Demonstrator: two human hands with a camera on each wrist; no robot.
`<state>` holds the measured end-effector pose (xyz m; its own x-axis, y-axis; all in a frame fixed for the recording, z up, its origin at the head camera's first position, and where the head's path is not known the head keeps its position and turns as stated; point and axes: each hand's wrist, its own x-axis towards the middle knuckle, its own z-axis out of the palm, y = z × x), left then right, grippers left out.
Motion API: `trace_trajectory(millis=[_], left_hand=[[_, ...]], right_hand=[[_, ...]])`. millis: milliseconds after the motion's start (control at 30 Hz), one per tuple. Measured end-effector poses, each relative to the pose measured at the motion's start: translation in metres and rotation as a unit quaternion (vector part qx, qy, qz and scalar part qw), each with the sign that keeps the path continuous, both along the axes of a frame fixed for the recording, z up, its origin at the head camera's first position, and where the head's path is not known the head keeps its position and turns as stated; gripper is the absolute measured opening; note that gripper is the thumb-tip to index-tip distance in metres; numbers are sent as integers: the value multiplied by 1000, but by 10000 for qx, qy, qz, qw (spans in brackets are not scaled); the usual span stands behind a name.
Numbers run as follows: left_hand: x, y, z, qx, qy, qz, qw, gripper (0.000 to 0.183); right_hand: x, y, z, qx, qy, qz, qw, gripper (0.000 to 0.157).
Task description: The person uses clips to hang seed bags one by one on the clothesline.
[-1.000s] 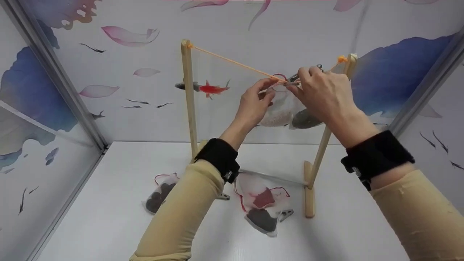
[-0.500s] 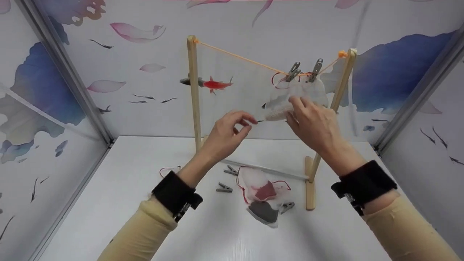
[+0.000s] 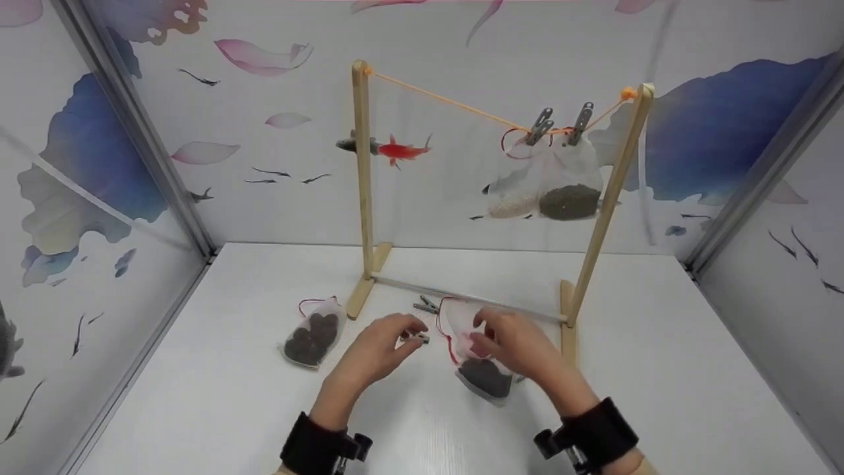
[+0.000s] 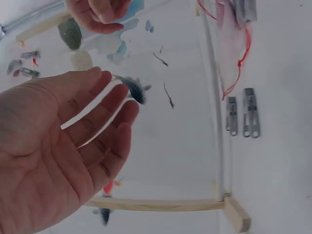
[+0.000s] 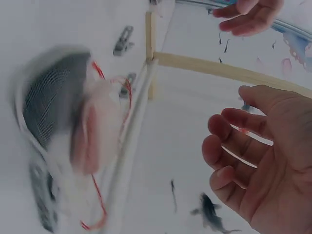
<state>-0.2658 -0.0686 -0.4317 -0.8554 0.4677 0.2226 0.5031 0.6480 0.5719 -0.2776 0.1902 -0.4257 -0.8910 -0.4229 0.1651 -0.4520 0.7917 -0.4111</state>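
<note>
My left hand [image 3: 376, 349] hovers over the table with its fingers loosely bent, holding nothing. Just beyond its fingertips, partly hidden, is a grey clothespin [image 3: 419, 338]; a second clothespin [image 3: 425, 304] lies farther back. Above two mesh drawstring pouches, my right hand [image 3: 521, 343] is bare too, its fingers relaxed. One pouch has dark filling [image 3: 484, 377], the other reddish filling [image 5: 87, 139], partly covered by that hand in the head view. From the orange cord [image 3: 455, 102] hang a pale-filled pouch [image 3: 513, 201] and a dark green-filled pouch [image 3: 570, 201], pinned by clothespins [image 3: 580, 124].
The cord runs between two wooden posts [image 3: 362, 171] joined low down by a pale rod [image 3: 461, 297]. A pouch of dark round pieces [image 3: 313, 338] lies left of the stand. Another clothespin [image 5: 43, 197] is beside the right-hand pouches. Printed walls enclose the table.
Both hands have let go at the cord and come down towards the table. The clothespins stay on the cord with two pouches hanging, and the left pouch on the table is uncovered again.
</note>
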Motion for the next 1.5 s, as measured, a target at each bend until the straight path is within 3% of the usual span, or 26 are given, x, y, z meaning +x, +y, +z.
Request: trace_trajectory(millis=[133, 267, 367, 600, 800, 967, 1167, 1233, 1333, 1433, 1500], left_hand=[[3, 5, -34, -446, -404, 580, 9965, 30], [4, 11, -54, -687, -441, 920, 9924, 39], [1, 13, -64, -702, -342, 903, 9928, 41], [-6, 13, -76, -733, -122, 701, 9948, 42], [-10, 11, -81, -904, 218, 726, 9930, 40], [-10, 14, -80, -1027, 417, 787, 9907, 20], [-5, 24, -70, -1043, 349, 185, 9938, 9], [-4, 27, -66, -867, 166, -111, 9960, 8], [-4, 27, -60, -521, -410, -480, 9966, 9], [-5, 25, -54, -90, -1135, -642, 9914, 12], [-5, 24, -52, 201, -1381, -697, 9878, 14]], right_hand=[[13, -10, -41, -402, -648, 79, 9971, 14], [26, -13, -67, -763, -1101, 190, 9908, 13], [33, -13, -75, -930, -1282, 236, 9871, 14], [38, -12, -76, -982, -1479, 204, 9839, 15], [38, -17, -78, -999, -1490, 378, 9831, 16], [35, -23, -82, -999, -1376, 423, 9845, 16], [34, -32, -86, -1125, -1203, 464, 9852, 23], [33, -34, -88, -1196, -1095, 453, 9857, 24], [32, -36, -93, -1258, -928, 423, 9868, 24], [31, -39, -95, -1284, -908, 401, 9868, 17], [31, -41, -96, -1290, -951, 418, 9862, 9]])
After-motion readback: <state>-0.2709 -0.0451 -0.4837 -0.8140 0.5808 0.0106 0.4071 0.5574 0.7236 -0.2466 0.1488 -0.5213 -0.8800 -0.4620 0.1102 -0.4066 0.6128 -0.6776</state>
